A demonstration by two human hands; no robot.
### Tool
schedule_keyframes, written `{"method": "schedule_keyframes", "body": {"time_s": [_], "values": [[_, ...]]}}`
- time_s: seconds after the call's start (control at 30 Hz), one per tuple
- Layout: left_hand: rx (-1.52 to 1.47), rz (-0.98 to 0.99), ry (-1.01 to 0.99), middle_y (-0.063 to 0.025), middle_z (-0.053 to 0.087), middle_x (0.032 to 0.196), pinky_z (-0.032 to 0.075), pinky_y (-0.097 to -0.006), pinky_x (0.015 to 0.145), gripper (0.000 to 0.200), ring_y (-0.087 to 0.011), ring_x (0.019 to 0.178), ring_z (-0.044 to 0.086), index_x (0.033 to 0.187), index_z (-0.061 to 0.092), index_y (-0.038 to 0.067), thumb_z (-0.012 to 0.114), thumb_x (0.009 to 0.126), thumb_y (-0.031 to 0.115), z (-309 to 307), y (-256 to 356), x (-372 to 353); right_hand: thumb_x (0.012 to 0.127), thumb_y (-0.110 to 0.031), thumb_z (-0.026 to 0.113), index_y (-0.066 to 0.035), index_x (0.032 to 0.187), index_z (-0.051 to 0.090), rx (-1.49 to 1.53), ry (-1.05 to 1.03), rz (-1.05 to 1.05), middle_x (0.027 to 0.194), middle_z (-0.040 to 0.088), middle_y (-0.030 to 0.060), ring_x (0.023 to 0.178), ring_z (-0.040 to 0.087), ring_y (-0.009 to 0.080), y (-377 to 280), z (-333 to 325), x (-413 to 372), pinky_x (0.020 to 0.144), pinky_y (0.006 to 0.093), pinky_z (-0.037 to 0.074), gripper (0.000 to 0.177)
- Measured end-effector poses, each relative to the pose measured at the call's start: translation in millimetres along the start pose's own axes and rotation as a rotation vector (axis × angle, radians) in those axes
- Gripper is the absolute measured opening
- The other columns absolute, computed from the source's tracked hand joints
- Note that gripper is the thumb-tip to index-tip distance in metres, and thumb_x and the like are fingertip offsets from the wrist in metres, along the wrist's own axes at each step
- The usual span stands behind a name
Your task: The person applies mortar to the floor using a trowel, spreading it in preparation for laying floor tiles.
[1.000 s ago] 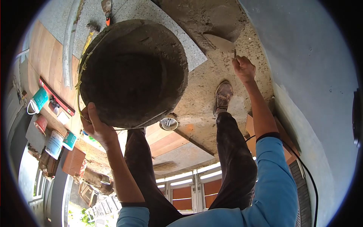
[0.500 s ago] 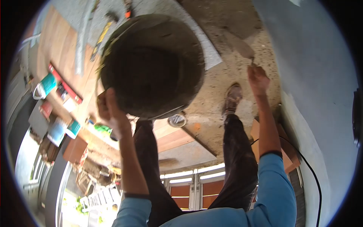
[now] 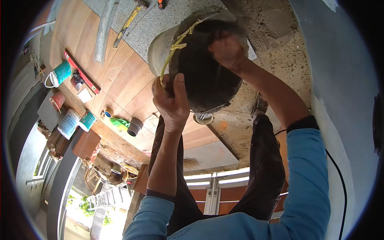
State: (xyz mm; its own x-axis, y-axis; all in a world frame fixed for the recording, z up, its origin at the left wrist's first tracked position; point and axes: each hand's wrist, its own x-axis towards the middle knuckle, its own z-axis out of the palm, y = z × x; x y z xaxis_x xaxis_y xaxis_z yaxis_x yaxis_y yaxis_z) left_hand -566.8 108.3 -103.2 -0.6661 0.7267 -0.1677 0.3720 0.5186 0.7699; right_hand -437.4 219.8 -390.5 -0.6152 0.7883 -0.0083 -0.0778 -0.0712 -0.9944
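A dark bucket [image 3: 200, 88] with a yellow string along its rim is held tilted in front of me. My left hand [image 3: 173, 99] grips its near left rim, thumb on top. My right hand [image 3: 229, 50], slightly smeared by motion, is a fist at the bucket's mouth. The trowel seen in it half a second ago is lost in the bucket's dark inside. Wet mortar [image 3: 268, 24] lies spread on the rough floor, beyond the bucket to the right.
A hammer [image 3: 128, 26], a metal strip [image 3: 105, 36] and a red spirit level [image 3: 82, 72] lie on the left. Teal pails [image 3: 62, 73], a white tub [image 3: 69, 123] and a dark cup [image 3: 135, 127] stand nearby. A grey wall [image 3: 336, 80] and black cable [image 3: 340, 176] run along the right.
The bucket has tipped over to the right, showing its outer left side. My right hand has moved from over the floor on the right to the bucket's mouth.
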Motion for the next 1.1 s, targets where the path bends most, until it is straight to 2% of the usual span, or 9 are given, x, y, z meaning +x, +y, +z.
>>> {"method": "schedule_keyframes", "body": {"time_s": [0.03, 0.13, 0.2, 0.27, 0.37, 0.5, 0.67, 0.97, 1.1], "values": [[-0.023, -0.068, -0.003, -0.0107, 0.055, 0.077, 0.041, -0.0323, 0.058, 0.023, -0.0173, 0.063, 0.05, 0.096, 0.059, -0.004, 0.069, 0.094, 0.017, -1.3, 5.0, -2.4, 0.079, -0.022, 0.056, -0.016, 0.085, 0.062, 0.126, -0.03, 0.061, 0.082, 0.058, 0.0049, 0.077, 0.058, 0.0248, 0.0, 3.0, -12.4, 0.07, 0.0386, 0.046, 0.01], [-0.024, 0.069, 0.035, 0.001, 0.056, 0.072, 0.036, -0.0215, 0.053, 0.021, -0.0053, 0.059, 0.045, 0.095, 0.058, -0.002, 0.066, 0.096, 0.017, 2.2, -9.1, -8.9, 0.081, -0.024, 0.056, -0.018, 0.09, 0.062, 0.483, -0.101, 0.237, 0.091, 0.061, 0.0061, 0.087, 0.06, 0.0252, -26.4, 2.3, -51.8, 0.085, 0.0404, 0.046, 0.012], [-0.036, 0.116, -0.008, -0.0007, 0.057, 0.074, 0.039, -0.0221, 0.054, 0.021, -0.0065, 0.062, 0.046, 0.096, 0.057, -0.003, 0.066, 0.097, 0.017, 4.3, -10.2, -12.8, 0.082, -0.025, 0.057, -0.018, 0.089, 0.064, 0.0, -0.393, 0.345, 0.092, 0.065, 0.0068, 0.091, 0.063, 0.0261, -63.4, -13.8, -66.8, 0.09, 0.0421, 0.048, 0.012], [-0.04, 0.055, -0.045, -0.0019, 0.058, 0.076, 0.04, -0.0226, 0.056, 0.023, -0.0078, 0.064, 0.047, 0.097, 0.057, -0.003, 0.065, 0.097, 0.018, 3.0, 4.9, -17.8, 0.083, -0.025, 0.057, -0.018, 0.083, 0.069, -1.196, -0.861, 0.382, 0.09, 0.07, 0.0074, 0.091, 0.067, 0.0276, -130.8, 0.2, -37.0, 0.089, 0.0441, 0.05, 0.014], [-0.035, 0.087, -0.037, -0.0101, 0.059, 0.073, 0.043, -0.0289, 0.056, 0.021, -0.0158, 0.061, 0.053, 0.095, 0.057, -0.004, 0.067, 0.095, 0.014, 4.2, -4.2, -21.7, 0.08, -0.013, 0.058, -0.02, 0.086, 0.078, -1.192, -0.882, 0.236, 0.095, 0.075, 0.0065, 0.091, 0.073, 0.0265, -141.7, 7.3, -42.0, 0.077, 0.0405, 0.059, 0.022], [-0.061, 0.04, -0.011, -0.0075, 0.061, 0.078, 0.043, -0.0269, 0.056, 0.022, -0.0119, 0.062, 0.052, 0.098, 0.057, -0.004, 0.065, 0.096, 0.016, -0.3, 0.4, -26.4, 0.077, -0.023, 0.065, -0.014, 0.087, 0.077, -0.942, -0.747, 0.31, 0.093, 0.074, 0.0107, 0.089, 0.072, 0.0318, -124.0, 14.5, -48.6, 0.08, 0.0424, 0.058, 0.018], [-0.007, 0.0, 0.012, -0.0033, 0.058, 0.077, 0.042, -0.0249, 0.058, 0.026, -0.0103, 0.065, 0.051, 0.099, 0.057, -0.003, 0.065, 0.097, 0.021, -5.1, -1.3, -17.7, 0.073, -0.044, 0.078, -0.007, 0.09, 0.072, -0.63, -0.493, 0.428, 0.091, 0.071, 0.0159, 0.09, 0.07, 0.0339, -100.9, 18.9, -62.6, 0.08, 0.0392, 0.057, 0.041], [-0.032, -0.04, 0.106, 0.0023, 0.05, 0.069, 0.032, -0.023, 0.054, 0.029, -0.0056, 0.06, 0.04, 0.087, 0.058, 0.002, 0.065, 0.098, 0.029, -5.4, 1.4, -2.6, 0.082, -0.035, 0.071, -0.008, 0.086, 0.075, -0.389, -0.472, 0.654, 0.071, 0.07, 0.0106, 0.064, 0.066, 0.0219, -173.9, -62.7, -85.2, 0.065, 0.0355, 0.053, 0.028], [0.01, -0.009, 0.121, 0.0035, 0.047, 0.066, 0.029, -0.0219, 0.052, 0.031, -0.0045, 0.058, 0.037, 0.084, 0.057, 0.003, 0.065, 0.098, 0.03, -5.9, -2.7, 2.3, 0.085, -0.027, 0.071, -0.008, 0.088, 0.077, -0.335, -0.019, 0.875, 0.065, 0.067, 0.0078, 0.054, 0.059, 0.0116, -215.1, -113.9, -127.7, 0.054, 0.0314, 0.047, 0.021]]}}
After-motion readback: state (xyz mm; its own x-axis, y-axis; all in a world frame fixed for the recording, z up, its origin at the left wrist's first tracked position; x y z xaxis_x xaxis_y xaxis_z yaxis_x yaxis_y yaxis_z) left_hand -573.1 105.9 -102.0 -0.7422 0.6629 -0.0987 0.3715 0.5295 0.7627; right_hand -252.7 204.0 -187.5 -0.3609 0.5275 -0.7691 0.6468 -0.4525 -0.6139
